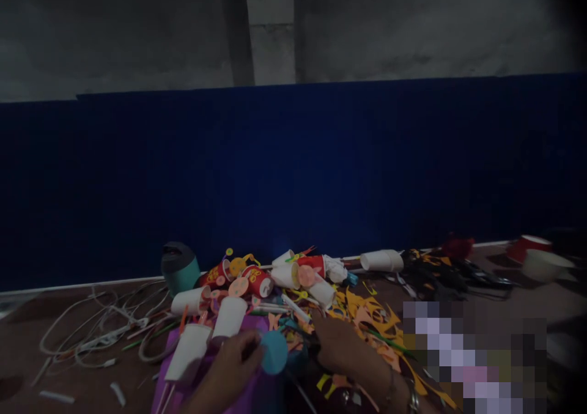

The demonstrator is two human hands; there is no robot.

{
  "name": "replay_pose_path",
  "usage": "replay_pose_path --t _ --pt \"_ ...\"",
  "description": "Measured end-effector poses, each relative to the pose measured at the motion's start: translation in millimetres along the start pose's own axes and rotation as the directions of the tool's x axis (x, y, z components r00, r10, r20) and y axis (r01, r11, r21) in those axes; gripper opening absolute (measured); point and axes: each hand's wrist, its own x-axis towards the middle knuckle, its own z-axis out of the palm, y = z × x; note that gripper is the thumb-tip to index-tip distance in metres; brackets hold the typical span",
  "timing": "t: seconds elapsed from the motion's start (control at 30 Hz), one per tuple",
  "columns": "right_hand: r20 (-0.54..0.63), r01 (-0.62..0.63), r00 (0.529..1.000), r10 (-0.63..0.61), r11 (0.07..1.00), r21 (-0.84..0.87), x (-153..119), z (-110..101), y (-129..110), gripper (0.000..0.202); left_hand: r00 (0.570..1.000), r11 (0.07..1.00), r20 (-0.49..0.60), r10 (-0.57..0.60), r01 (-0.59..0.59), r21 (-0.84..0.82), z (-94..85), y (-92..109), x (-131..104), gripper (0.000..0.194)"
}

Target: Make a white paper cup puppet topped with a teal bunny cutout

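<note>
My left hand pinches a round blue paper disc at its left edge, low in the middle of the view. Just right of it, my right hand is closed, with a dark object at its fingers that I cannot make out. Beneath the left hand lies a purple sheet. White paper cups stand close by: one cup with sticks coming out below, and another cup just behind the left hand. Orange and yellow paper cut-outs spread beyond the right hand.
Behind is a heap of red cups and white cups with paper discs. A teal and grey container stands at the back left, near tangled white cables. A blue wall panel borders the table. Bowls sit far right.
</note>
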Motion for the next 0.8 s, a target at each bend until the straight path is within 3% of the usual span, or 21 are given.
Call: replay_pose_path --t 0.07,0.17,0.33,0.4,0.5,0.57,0.7,0.8 --pt "0.032 0.002 0.999 -0.002 1.0 0.003 -1.6 -1.5 -1.0 0.07 0.998 0.977 -0.052 0.023 -0.011 0.215 15.9 -20.2 -24.3 0.027" --pt "0.061 -0.018 0.998 0.02 0.999 -0.028 -3.9 -1.2 -5.4 0.073 0.992 0.912 0.008 0.124 -0.117 0.394 29.4 -31.9 -44.6 0.017" --pt "-0.005 0.017 1.0 -0.018 0.982 -0.187 -7.4 9.0 -15.1 0.056 0.987 0.863 -0.085 0.14 -0.079 0.499 25.9 -27.6 -41.6 0.014" --pt "-0.005 0.041 0.999 -0.043 0.975 -0.218 -7.9 11.3 -15.4 0.051 0.966 0.839 -0.1 0.24 -0.154 0.523 22.6 -27.0 -40.6 0.023" --pt "0.037 0.032 0.999 -0.025 0.979 -0.203 -6.5 7.7 -10.0 0.057 0.883 0.742 0.069 0.465 -0.431 0.513 20.6 -23.5 -43.9 0.035" --pt "0.093 0.03 0.996 -0.017 0.989 -0.145 -4.3 2.4 -4.0 0.064 0.835 0.695 0.181 0.519 -0.536 0.48 20.7 -17.9 -46.6 0.032" --pt "0.163 0.041 0.986 -0.032 0.998 -0.056 1.0 -4.1 5.0 0.078 0.874 0.741 0.247 0.42 -0.487 0.462 21.0 -6.2 -48.1 0.02" --pt "0.124 0.053 0.992 -0.038 0.992 -0.119 4.3 -2.3 9.4 0.066 0.877 0.734 0.252 0.41 -0.481 0.479 20.8 -4.8 -46.9 0.022"
